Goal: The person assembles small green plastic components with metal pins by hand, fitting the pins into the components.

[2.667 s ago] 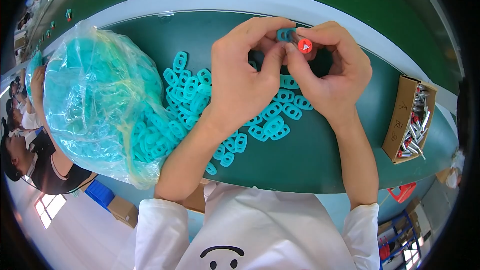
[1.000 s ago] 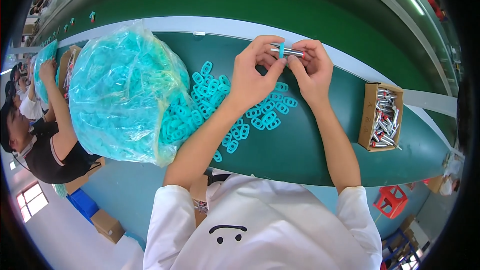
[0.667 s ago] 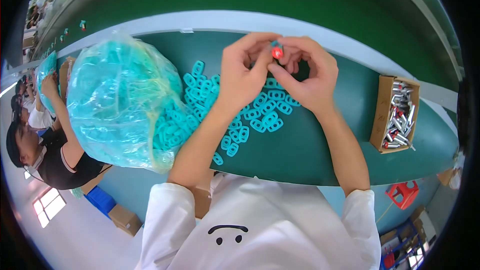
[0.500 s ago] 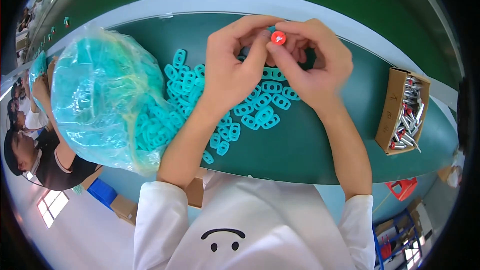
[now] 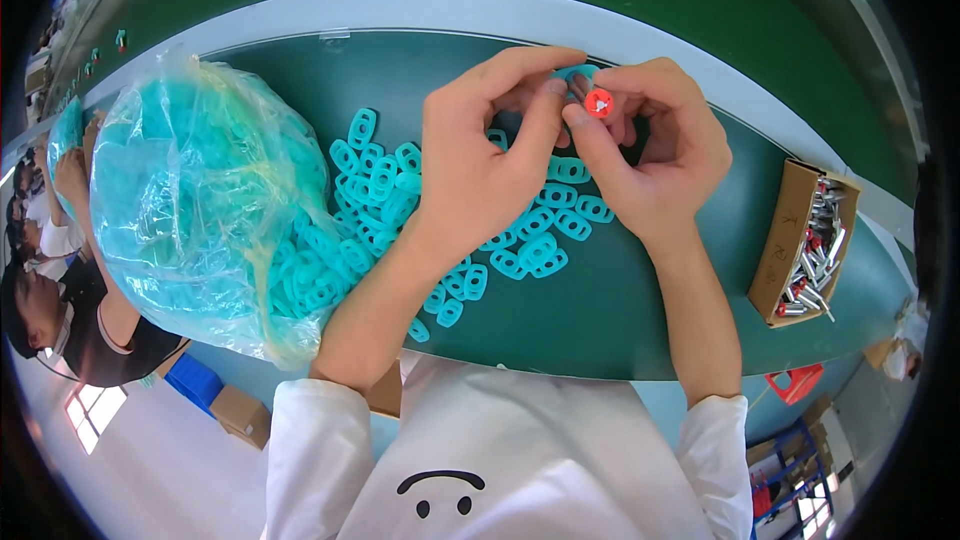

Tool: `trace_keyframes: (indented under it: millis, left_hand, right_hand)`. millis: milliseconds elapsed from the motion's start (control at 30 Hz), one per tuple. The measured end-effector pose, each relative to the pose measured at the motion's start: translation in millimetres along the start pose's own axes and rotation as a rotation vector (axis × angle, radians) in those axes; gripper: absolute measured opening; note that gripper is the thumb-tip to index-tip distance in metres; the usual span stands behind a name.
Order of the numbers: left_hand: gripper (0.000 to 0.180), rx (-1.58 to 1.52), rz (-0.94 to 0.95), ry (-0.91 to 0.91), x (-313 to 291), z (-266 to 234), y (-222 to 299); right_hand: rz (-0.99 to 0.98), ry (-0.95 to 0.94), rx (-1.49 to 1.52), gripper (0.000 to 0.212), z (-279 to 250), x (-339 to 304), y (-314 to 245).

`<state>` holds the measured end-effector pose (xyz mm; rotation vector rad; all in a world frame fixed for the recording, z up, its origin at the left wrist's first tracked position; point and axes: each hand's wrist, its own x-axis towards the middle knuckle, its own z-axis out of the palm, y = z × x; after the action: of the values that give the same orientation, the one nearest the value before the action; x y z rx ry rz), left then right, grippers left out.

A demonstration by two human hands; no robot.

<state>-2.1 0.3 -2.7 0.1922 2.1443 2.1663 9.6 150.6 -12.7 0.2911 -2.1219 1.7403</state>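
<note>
Above the far middle of the table, both my hands meet at the fingertips. My left hand (image 5: 478, 155) pinches an oval turquoise plastic piece (image 5: 577, 72), whose rim shows past the fingertips. My right hand (image 5: 665, 160) grips a small part with a round red end (image 5: 599, 103) and a pale metal centre; the fingers hide its shaft. The red end lies right beside the turquoise piece; whether they touch I cannot tell. Loose turquoise pieces (image 5: 383, 180) with holes through them lie under and left of my hands.
A large clear bag (image 5: 180, 210) of turquoise pieces bulges at the left, spilling onto the green table (image 5: 620, 310). To the right stands a cardboard box (image 5: 780, 245) of metal parts (image 5: 822, 250) with some red ends. A person (image 5: 95, 320) sits at the far left.
Both hands have shifted slightly right and nearer in the picture. More of the turquoise piece now shows between the fingertips, and the red-ended part sits at its right.
</note>
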Motion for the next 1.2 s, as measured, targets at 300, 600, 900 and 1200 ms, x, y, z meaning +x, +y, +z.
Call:
trace_keyframes:
  millis: [300, 600, 900, 1200]
  left_hand:
    - [0.027, -0.005, -0.031, -0.014, -3, -2, 1]
    - [0.027, 0.048, -0.070, -0.043, -5, -6, 7]
    - [0.026, 0.051, -0.070, -0.037, -6, -5, 4]
    - [0.027, 0.014, -0.012, 0.036, -4, 0, -4]
  right_hand:
    - [-0.018, 0.078, -0.061, 0.026, 3, 2, -6]
    - [-0.132, 0.069, -0.176, 0.022, 2, -3, -4]
    - [-0.121, 0.081, -0.160, 0.023, 2, -2, -1]
    - [-0.041, 0.083, -0.116, 0.023, 1, -3, 1]
